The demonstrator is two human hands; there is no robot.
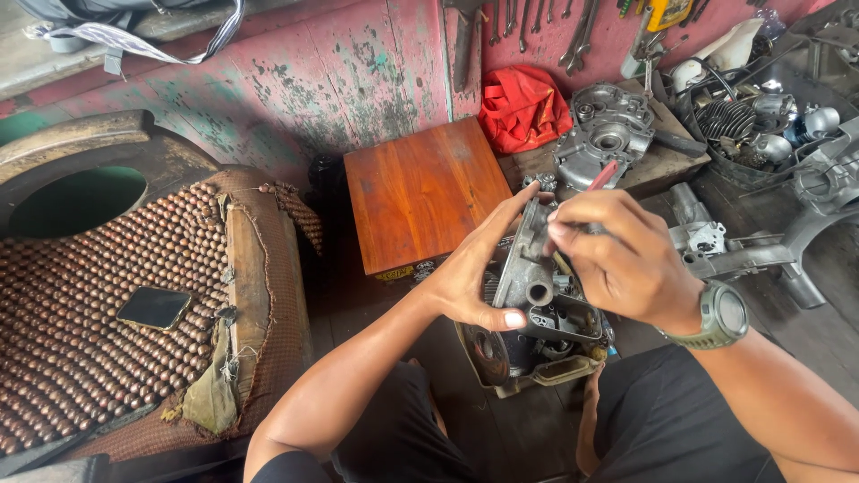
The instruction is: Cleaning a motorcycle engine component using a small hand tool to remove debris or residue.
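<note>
Both hands on the engine part. Our left hand (470, 282) is wrapped around the grey metal engine part (537, 313), thumb under its round port, fingers spread up the far side. Our right hand (617, 259) is closed in a pinch on a red-handled tool (601, 175), handle sticking up and away, tip down at the top edge of the part. Green wristwatch (720, 315) on the right wrist.

We hold the engine part upright in front of our knees, above the dark plank floor (805, 322). Just beyond it: a reddish wooden box (420, 192). Far right of that, a bare engine casing (604, 134) beside a red cloth (522, 107), wrenches (573, 36) hanging on the pink wall above. Left: a beaded seat mat (80, 304) with a dark phone (154, 307) lying flat on it. Right: grey frame parts (761, 255) on the floor.
</note>
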